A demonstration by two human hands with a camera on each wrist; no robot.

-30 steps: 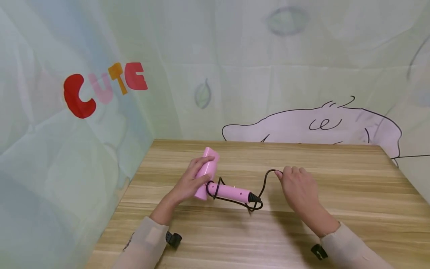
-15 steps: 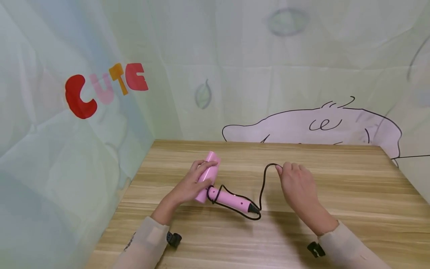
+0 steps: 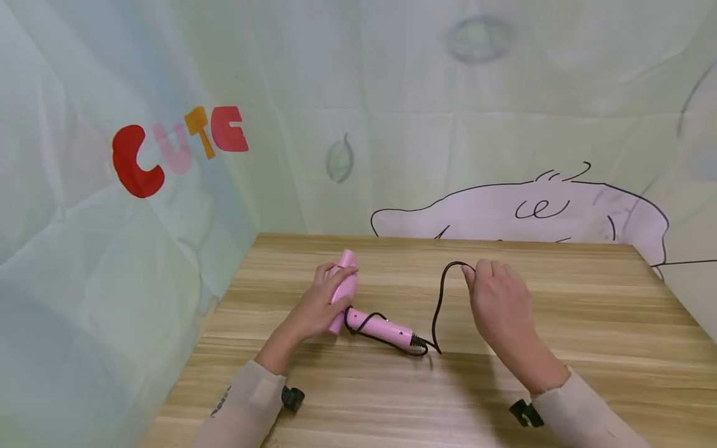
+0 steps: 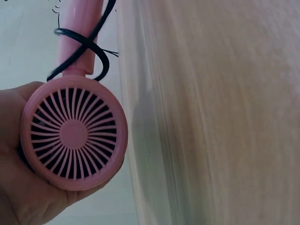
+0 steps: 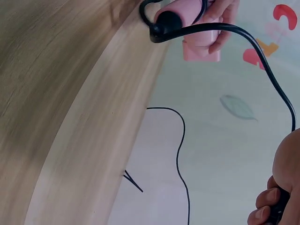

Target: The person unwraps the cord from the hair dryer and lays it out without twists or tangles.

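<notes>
A pink hair dryer (image 3: pixel 386 329) is held above the wooden table, its handle pointing right. My left hand (image 3: pixel 319 306) grips its barrel, with fingers and thumb round the sides. The left wrist view faces the round slotted grille (image 4: pixel 73 134) at the barrel's back end. A black cord (image 3: pixel 439 305) loops loosely around the handle, then rises in a curve to my right hand (image 3: pixel 500 302). That hand's fingers are curled round the cord. In the right wrist view, a thicker black part (image 5: pixel 280 206) shows between those fingers, mostly hidden.
The wood-grain table (image 3: pixel 588 323) spreads under both hands. Behind it hangs a pale green printed backdrop (image 3: pixel 403 124), with a second sheet (image 3: pixel 73 261) along the left side. Black straps or clips (image 3: pixel 292 398) sit at both sleeve cuffs.
My right hand has risen a little, drawing the cord up. The cord's bends near the handle's end have shifted and loosened. The hair dryer has tilted slightly in my left hand.
</notes>
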